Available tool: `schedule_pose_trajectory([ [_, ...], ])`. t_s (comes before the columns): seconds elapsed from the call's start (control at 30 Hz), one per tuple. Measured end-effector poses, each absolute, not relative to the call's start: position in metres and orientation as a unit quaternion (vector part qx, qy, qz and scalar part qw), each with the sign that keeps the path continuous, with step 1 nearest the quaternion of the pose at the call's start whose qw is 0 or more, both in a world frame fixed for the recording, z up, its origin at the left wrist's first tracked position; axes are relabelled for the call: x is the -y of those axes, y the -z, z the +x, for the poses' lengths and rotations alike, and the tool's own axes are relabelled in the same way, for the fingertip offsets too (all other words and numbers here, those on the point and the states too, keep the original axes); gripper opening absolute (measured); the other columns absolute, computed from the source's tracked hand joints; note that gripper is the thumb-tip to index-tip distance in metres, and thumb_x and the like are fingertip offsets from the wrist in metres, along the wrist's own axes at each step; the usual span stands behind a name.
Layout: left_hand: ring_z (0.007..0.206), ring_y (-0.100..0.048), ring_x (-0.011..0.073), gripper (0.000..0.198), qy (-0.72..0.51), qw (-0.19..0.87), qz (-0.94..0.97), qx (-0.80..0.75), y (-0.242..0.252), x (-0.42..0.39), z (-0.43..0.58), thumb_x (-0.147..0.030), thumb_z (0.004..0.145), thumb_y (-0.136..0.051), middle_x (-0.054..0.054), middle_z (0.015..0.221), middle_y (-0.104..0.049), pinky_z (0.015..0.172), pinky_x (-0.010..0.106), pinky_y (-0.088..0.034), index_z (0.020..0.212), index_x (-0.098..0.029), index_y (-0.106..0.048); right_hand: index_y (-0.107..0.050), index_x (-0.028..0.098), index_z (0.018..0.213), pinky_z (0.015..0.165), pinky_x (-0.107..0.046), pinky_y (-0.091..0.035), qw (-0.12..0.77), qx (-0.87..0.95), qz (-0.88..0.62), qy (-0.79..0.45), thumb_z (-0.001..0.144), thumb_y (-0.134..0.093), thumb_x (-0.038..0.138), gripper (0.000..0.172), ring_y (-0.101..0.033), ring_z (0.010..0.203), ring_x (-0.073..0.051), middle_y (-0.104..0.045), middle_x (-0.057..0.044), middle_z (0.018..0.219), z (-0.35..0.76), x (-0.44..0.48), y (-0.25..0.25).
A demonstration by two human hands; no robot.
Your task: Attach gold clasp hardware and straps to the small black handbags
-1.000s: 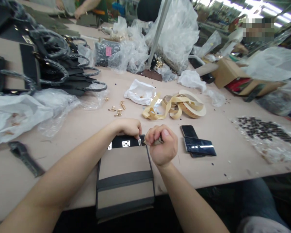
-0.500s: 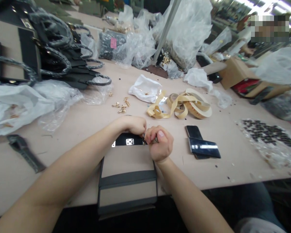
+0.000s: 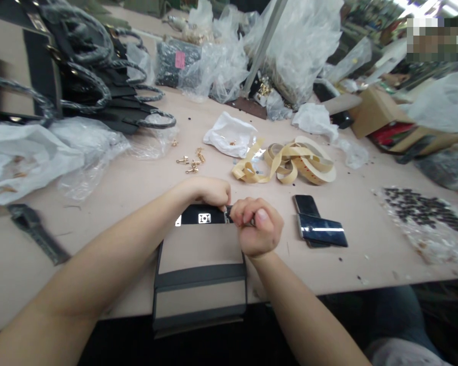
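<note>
Pale surface point(image 3: 137, 190) beneath a black-and-tan handbag point(image 3: 198, 252): left fingers point(image 3: 223, 199) pinch its top edge; right fingers point(image 3: 248, 216) curl tightly around something hidden.

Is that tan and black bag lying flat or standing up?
Lying flat: the bag rests on the table, its near end jutting past the edge, the left hand and right hand at its black far end.
</note>
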State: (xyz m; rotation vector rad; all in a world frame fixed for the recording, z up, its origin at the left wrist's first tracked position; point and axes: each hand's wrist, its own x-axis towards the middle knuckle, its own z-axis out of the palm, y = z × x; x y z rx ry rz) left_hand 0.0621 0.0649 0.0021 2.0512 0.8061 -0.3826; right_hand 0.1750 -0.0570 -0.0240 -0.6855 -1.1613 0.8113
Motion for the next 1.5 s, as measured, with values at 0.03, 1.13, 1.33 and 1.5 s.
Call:
schedule_pose_trajectory([
  [0.03,0.076,-0.062,0.0192,0.029,0.152,0.439,0.823,-0.326,-0.002,-0.065,0.062,-0.018,0.07,-0.065,0.004,0.079,-0.075,0.073,0.027,-0.048,0.093,-0.014,-0.083,-0.059,0.023,0.066,0.053,-0.035,-0.037,0.699,0.528,-0.315,-0.365,0.098,-0.053,0.035,0.034,-0.048,0.05,-0.018,-0.05,0.0,0.055,0.175,0.057,0.025],
  [1.13,0.08,-0.065,0.0199,0.02,0.136,0.432,0.829,-0.329,0.0,-0.065,0.061,-0.023,0.079,-0.064,0.007,0.086,-0.079,0.074,0.026,-0.05,0.086,-0.013,-0.08,-0.053,0.024,0.065,0.049,-0.032,-0.033,0.648,0.516,-0.369,-0.421,0.102,-0.051,0.043,0.041,-0.043,0.047,-0.015,-0.048,0.002,0.052,0.168,0.051,0.011],
  [1.33,0.083,-0.068,0.0185,0.025,0.152,0.436,0.819,-0.34,0.001,-0.066,0.061,-0.022,0.077,-0.065,0.005,0.092,-0.081,0.076,0.024,-0.05,0.095,-0.016,-0.082,-0.052,0.025,0.069,0.054,-0.033,-0.036,0.63,0.56,-0.446,-0.301,0.107,-0.044,0.04,0.042,-0.047,0.052,-0.017,-0.051,0.001,0.059,0.215,0.046,0.009],
  [1.5,0.08,-0.068,0.0179,0.023,0.16,0.436,0.821,-0.331,-0.003,-0.065,0.061,-0.033,0.078,-0.071,0.002,0.091,-0.08,0.07,0.025,-0.047,0.095,-0.021,-0.08,-0.05,0.025,0.071,0.068,-0.036,-0.038,0.331,0.69,-0.641,-0.057,0.106,-0.047,0.036,0.037,-0.051,0.066,-0.021,-0.054,-0.002,0.067,0.298,0.039,0.017],
])
